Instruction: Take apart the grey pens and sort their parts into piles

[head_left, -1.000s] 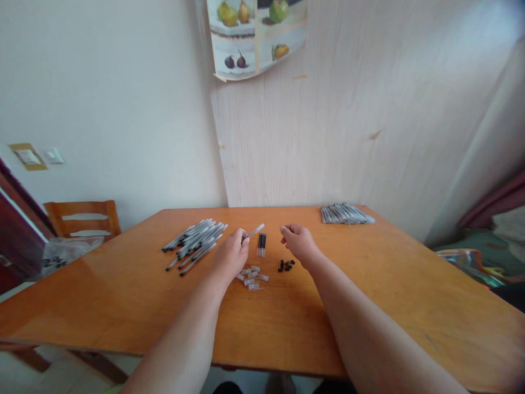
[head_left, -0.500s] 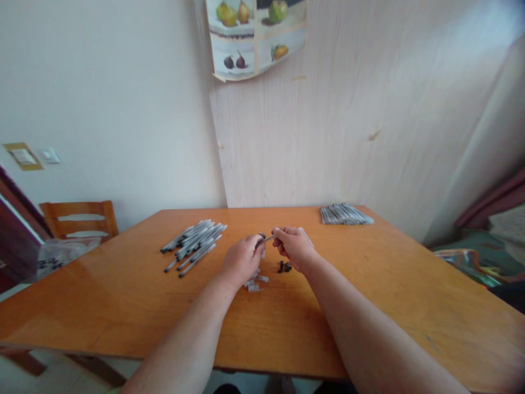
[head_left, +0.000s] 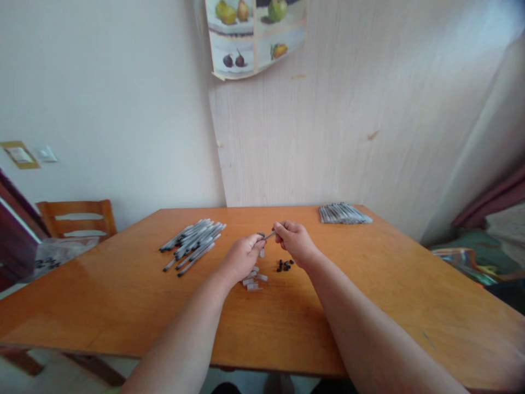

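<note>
Between my hands, above the middle of the table, is a slim grey pen (head_left: 269, 236). My left hand (head_left: 243, 256) is closed round one end of it, and a dark piece shows at its fingertips. The fingers of my right hand (head_left: 293, 239) pinch the other end. A clear piece (head_left: 262, 253) shows just under the left fingers. Below my left hand lies a small heap of clear pen caps (head_left: 252, 281). Several small black plugs (head_left: 284, 266) lie on the wood under my right hand.
A loose pile of pens with black ends (head_left: 197, 243) lies on the left of the wooden table (head_left: 123, 306). A neat row of pens (head_left: 344, 214) is at the back right. Beyond the left edge stand a chair (head_left: 76, 209) and a plastic bag (head_left: 68, 251) with black pieces.
The pen is still between both hands, tilted a little more. My right hand has turned slightly, and a pale piece behind it no longer shows. More of the black plugs are visible.
</note>
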Action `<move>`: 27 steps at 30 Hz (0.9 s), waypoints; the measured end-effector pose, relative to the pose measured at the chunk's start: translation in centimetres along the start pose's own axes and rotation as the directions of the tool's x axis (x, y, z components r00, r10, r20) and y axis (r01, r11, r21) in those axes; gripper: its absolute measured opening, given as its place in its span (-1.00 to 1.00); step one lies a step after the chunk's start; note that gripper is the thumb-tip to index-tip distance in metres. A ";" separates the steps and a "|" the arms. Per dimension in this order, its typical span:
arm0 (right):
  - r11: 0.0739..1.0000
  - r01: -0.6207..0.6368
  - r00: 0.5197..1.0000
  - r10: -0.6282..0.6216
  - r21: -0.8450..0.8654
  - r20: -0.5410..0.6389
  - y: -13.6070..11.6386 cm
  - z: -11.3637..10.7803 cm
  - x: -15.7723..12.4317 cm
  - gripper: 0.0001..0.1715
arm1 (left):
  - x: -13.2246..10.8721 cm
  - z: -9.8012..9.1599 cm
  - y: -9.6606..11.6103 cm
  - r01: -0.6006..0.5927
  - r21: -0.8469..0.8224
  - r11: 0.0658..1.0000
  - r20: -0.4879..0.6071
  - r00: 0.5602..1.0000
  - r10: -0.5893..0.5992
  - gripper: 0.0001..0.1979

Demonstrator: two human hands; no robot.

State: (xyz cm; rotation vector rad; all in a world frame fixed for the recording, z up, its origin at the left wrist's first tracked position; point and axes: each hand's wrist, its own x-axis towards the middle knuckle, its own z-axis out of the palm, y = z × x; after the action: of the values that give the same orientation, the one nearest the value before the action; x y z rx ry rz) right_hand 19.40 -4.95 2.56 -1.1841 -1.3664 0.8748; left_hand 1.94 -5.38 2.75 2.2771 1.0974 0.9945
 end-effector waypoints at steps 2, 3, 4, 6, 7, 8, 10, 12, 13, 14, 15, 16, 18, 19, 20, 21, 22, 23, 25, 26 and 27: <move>0.999 0.049 0.999 -0.049 0.020 -0.017 0.0 -0.1 0.0 -0.58 | 0.0 -0.1 -0.1 0.018 -0.065 0.998 0.023 1.000 -0.017 -0.68; 0.997 0.066 0.998 -0.066 0.027 -0.016 0.0 -0.1 -0.1 -0.59 | 0.0 -0.2 -0.1 0.030 -0.093 0.995 0.039 0.999 -0.026 -0.68; 0.997 0.071 0.997 -0.071 0.029 -0.005 0.0 -0.2 -0.1 -0.59 | 0.0 -0.3 0.0 0.042 -0.119 0.992 0.056 0.998 -0.036 -0.67; 0.997 0.070 0.997 -0.070 0.028 0.018 -0.1 -0.3 -0.2 -0.59 | 0.0 -0.4 0.1 0.072 -0.165 0.984 0.085 0.995 -0.059 -0.67; 0.998 0.066 0.997 -0.066 0.024 0.028 -0.2 -0.3 -0.2 -0.58 | 0.0 -0.5 0.2 0.089 -0.186 0.978 0.096 0.993 -0.073 -0.67; 0.998 0.061 0.997 -0.061 0.018 0.036 -0.3 -0.4 -0.3 -0.58 | -0.1 -0.6 0.3 0.107 -0.207 0.972 0.105 0.991 -0.087 -0.67; 0.999 0.054 0.997 -0.054 0.004 0.046 -0.6 -0.5 -0.4 -0.58 | -0.1 -0.7 0.5 0.137 -0.252 0.958 0.119 0.987 -0.109 -0.67; 0.998 0.058 0.997 -0.058 -0.004 0.052 -0.8 -0.6 -0.5 -0.58 | -0.2 -0.9 0.7 0.158 -0.301 0.940 0.138 0.983 -0.121 -0.66; 0.998 0.064 0.997 -0.064 -0.007 0.054 -0.9 -0.6 -0.5 -0.58 | -0.2 -1.0 0.8 0.171 -0.328 0.929 0.147 0.981 -0.128 -0.66; 0.997 0.071 0.996 -0.070 -0.010 0.055 -0.9 -0.6 -0.6 -0.58 | -0.3 -1.0 0.8 0.189 -0.354 0.916 0.159 0.977 -0.140 -0.66; 0.997 0.078 0.995 -0.077 -0.014 0.057 -1.0 -0.7 -0.6 -0.58 | -0.3 -1.1 0.9 0.213 -0.379 0.900 0.173 0.972 -0.157 -0.65; 0.996 0.084 0.995 -0.083 -0.018 0.062 -1.1 -0.7 -0.7 -0.58 | -0.4 -1.2 0.9 0.242 -0.403 0.883 0.189 0.966 -0.178 -0.65; 0.995 0.095 0.992 -0.093 -0.023 0.080 -1.2 -0.8 -0.7 -0.57 | -0.4 -1.3 0.9 0.300 -0.448 0.842 0.229 0.949 -0.217 -0.63; 0.995 0.100 0.991 -0.097 -0.026 0.091 -1.2 -0.8 -0.7 -0.57 | -0.5 -1.4 0.9 0.328 -0.468 0.821 0.252 0.940 -0.232 -0.63; 0.994 0.105 0.990 -0.102 -0.030 0.100 -1.2 -0.8 -0.8 -0.56 | -0.5 -1.4 0.9 0.352 -0.486 0.800 0.272 0.931 -0.245 -0.62; 0.993 0.112 0.988 -0.108 -0.034 0.107 -1.3 -0.9 -0.8 -0.56 | -0.5 -1.5 0.9 0.377 -0.501 0.779 0.293 0.921 -0.257 -0.61; 0.992 0.121 0.987 -0.116 -0.038 0.112 -1.3 -0.9 -0.8 -0.56 | -0.5 -1.5 0.9 0.401 -0.513 0.759 0.314 0.910 -0.269 -0.60; 0.991 0.130 0.985 -0.124 -0.042 0.118 -1.3 -1.0 -0.8 -0.56 | -0.5 -1.6 0.9 0.424 -0.524 0.739 0.335 0.900 -0.279 -0.59; 0.988 0.147 0.982 -0.141 -0.043 0.129 -1.3 -1.1 -0.8 -0.56 | -0.6 -1.7 0.9 0.461 -0.543 0.701 0.371 0.881 -0.292 -0.59; 0.987 0.155 0.980 -0.148 -0.041 0.135 -1.3 -1.1 -0.8 -0.57 | -0.6 -1.8 0.9 0.474 -0.554 0.684 0.387 0.874 -0.293 -0.59; 0.986 0.160 0.978 -0.153 -0.039 0.141 -1.3 -1.1 -0.8 -0.57 | -0.6 -1.8 0.9 0.483 -0.565 0.669 0.401 0.869 -0.290 -0.60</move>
State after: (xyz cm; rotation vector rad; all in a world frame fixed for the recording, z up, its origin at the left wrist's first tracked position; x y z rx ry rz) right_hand 20.22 -6.13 3.76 -1.0531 -1.5799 0.8256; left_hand 0.75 -6.27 4.26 1.4618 0.8752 0.6939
